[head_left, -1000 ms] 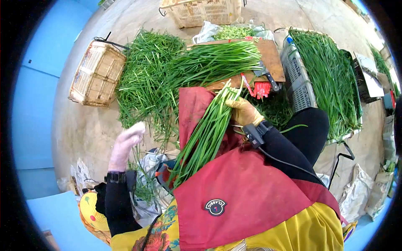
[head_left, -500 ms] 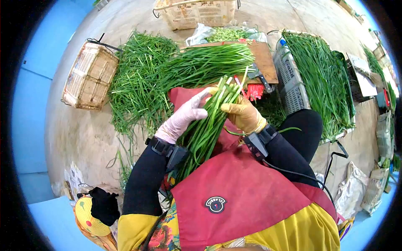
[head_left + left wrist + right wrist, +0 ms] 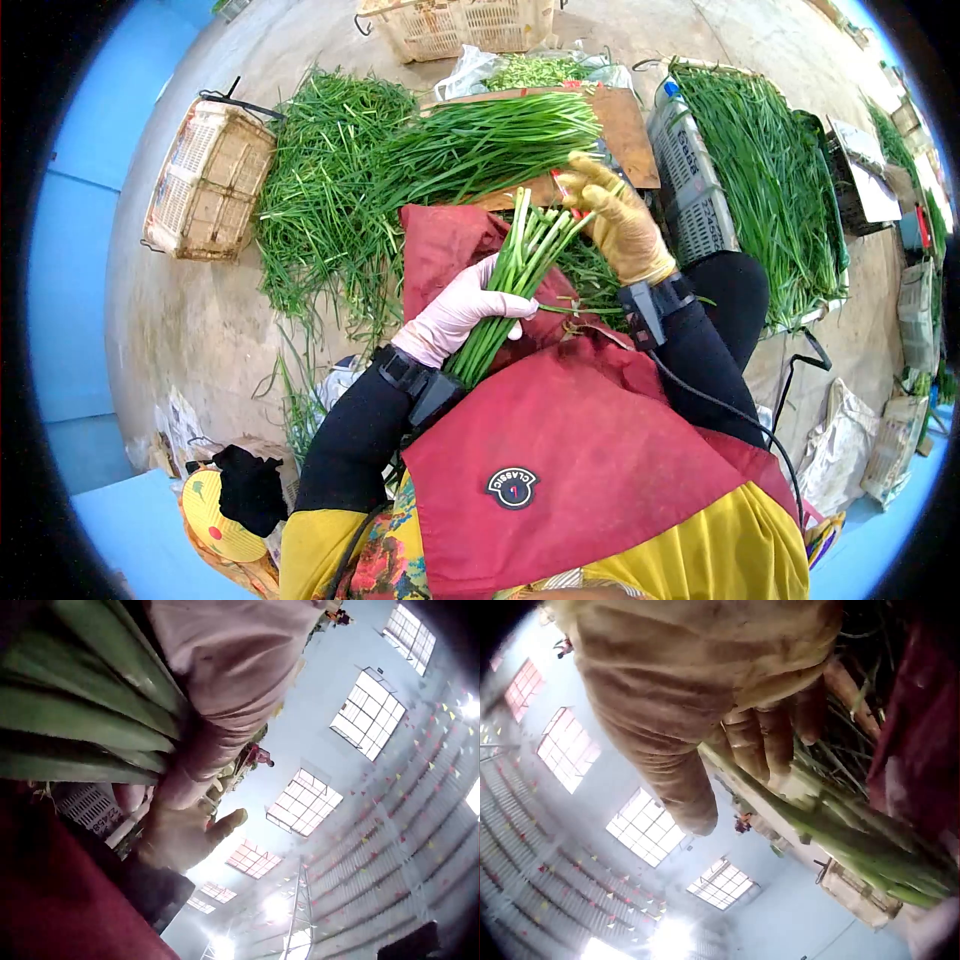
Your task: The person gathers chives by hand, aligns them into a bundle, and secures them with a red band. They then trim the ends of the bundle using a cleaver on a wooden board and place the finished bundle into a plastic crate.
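Green stalks (image 3: 515, 262) clamped in the left grip (image 3: 458, 318), pale ends toward one o'clock; right grip (image 3: 624, 228), fingers apart, partly hides red strips (image 3: 577, 213).

The left glove (image 3: 462, 312) is pale pink, the right glove (image 3: 622, 222) yellow. The stalks (image 3: 513, 268) are green with whitish ends; the half-hidden cloth (image 3: 376, 552) seems floral.

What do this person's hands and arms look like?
Left hand: pale pink, wrinkled glove. Right hand: yellow glove. Black sleeves on both forearms, mustard-yellow upper sleeve at left. Dark strapped unit at each wrist; black cable along the right arm.
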### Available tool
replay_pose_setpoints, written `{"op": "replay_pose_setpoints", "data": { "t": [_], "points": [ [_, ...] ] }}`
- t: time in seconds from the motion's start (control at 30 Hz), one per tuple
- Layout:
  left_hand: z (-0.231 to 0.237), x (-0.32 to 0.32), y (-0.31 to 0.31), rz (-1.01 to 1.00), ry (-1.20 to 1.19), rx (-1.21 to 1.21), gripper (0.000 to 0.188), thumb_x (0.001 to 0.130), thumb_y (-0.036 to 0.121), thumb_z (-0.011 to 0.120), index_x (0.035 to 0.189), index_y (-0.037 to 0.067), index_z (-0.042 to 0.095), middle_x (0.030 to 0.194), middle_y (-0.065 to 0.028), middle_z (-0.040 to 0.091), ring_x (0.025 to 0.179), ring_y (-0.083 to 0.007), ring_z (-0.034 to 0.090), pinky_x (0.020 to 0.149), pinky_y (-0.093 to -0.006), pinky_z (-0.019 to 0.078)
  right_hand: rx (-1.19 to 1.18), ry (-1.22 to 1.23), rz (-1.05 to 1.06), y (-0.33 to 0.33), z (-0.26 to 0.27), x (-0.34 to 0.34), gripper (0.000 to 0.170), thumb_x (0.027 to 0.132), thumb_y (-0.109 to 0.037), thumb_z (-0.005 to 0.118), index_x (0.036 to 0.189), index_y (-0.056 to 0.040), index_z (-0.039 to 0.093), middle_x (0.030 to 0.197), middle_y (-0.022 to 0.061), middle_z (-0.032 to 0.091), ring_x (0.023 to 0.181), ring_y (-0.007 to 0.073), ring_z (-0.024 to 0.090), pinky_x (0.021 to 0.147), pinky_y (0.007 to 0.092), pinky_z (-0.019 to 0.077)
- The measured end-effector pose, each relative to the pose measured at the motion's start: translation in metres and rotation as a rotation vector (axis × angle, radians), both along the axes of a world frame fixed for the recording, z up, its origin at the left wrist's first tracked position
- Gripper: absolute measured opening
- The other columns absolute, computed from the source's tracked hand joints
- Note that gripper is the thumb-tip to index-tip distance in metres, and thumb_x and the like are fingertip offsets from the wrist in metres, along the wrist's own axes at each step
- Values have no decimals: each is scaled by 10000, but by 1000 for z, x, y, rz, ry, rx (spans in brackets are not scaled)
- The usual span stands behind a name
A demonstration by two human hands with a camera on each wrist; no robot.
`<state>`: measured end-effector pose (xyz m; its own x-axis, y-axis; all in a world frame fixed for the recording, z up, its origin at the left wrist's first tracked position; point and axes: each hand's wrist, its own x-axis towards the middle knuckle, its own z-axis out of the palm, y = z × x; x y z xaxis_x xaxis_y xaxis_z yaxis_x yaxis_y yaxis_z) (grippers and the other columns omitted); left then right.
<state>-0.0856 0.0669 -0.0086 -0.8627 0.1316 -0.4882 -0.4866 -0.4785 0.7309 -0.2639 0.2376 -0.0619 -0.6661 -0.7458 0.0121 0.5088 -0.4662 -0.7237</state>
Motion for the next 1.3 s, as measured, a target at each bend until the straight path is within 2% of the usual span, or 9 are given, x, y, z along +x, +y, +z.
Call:
{"op": "replay_pose_setpoints", "data": {
  "t": [0.13, 0.33, 0.5, 0.53, 0.6, 0.7, 0.8, 1.1, 1.3],
  "points": [
    [-5, 1, 1, 24, 14, -27, 418, 773, 29, 739, 1142, 46, 543, 856, -46, 640, 596, -138, 625, 535, -252, 523, 277, 483, -444, 5, 31, -12, 655, 824, -112, 762, 1389, -21, 444, 1227, 99, 574, 1083, 186, 575, 873, 307, 513],
    [-12, 0, 3, 18, 26, -70, 413, 774, 41, 740, 1134, 52, 540, 850, -33, 618, 594, -123, 612, 527, -246, 513, 584, 1445, -391, -10, 35, 18, 278, 750, -308, 775, 874, -63, 728, 859, 121, 698, 822, 296, 659, 775, 398, 507],
    [-8, 8, -2, 19, -12, -124, 378, 776, 39, 735, 1109, 52, 556, 838, -37, 622, 601, -124, 611, 526, -246, 508, 775, 941, -485, 2, -10, -5, 68, 811, -101, 702, 830, -39, 721, 812, 147, 703, 751, 232, 679, 712, 328, 524],
    [-6, 8, -4, 25, -7, -121, 364, 776, 36, 735, 1095, 52, 561, 835, -40, 625, 602, -126, 612, 529, -249, 509, 313, 473, -480, 12, -36, -25, 65, 832, -79, 680, 818, -30, 720, 801, 122, 713, 742, 189, 673, 712, 310, 523],
    [-6, 9, -6, 41, 3, -116, 349, 775, 34, 735, 1081, 52, 567, 832, -42, 629, 604, -129, 614, 533, -253, 510, 931, 742, -543, 53, -35, -57, 145, 880, -91, 676, 1008, -23, 691, 960, 46, 694, 810, 113, 618, 780, 254, 500],
    [-8, 9, -9, 37, 23, -60, 382, 775, 33, 733, 1122, 41, 573, 836, -50, 635, 616, -134, 617, 536, -259, 512, 831, 681, -470, 73, -33, -60, 321, 929, -252, 656, 1163, -35, 629, 1005, 63, 688, 767, 110, 620, 705, 233, 508],
    [-4, 4, -6, 2, 16, -34, 361, 792, 39, 737, 1123, 43, 592, 846, -28, 640, 649, -137, 648, 575, -251, 528, 702, 4, -20, 60, -5, -48, 517, 963, -530, 491, 1245, -103, 562, 899, 74, 685, 572, 100, 557, 462, 223, 415],
    [-7, -4, -19, -76, 120, 83, 608, 802, 155, 702, 1348, 2, 482, 998, -84, 666, 840, -195, 666, 788, -332, 563, 452, 64, 151, 2, 10, -8, 309, 974, -296, 539, 1082, -48, 688, 721, -7, 609, 464, 53, 430, 397, 195, 279],
    [-8, -2, -15, -42, 136, 147, 632, 785, 207, 708, 1339, -1, 486, 977, -113, 663, 840, -193, 677, 776, -314, 575, 882, 130, 135, 27, -13, 0, 380, 937, -407, 522, 1112, -101, 661, 666, 22, 580, 463, 83, 426, 424, 230, 327]
  ]
}}
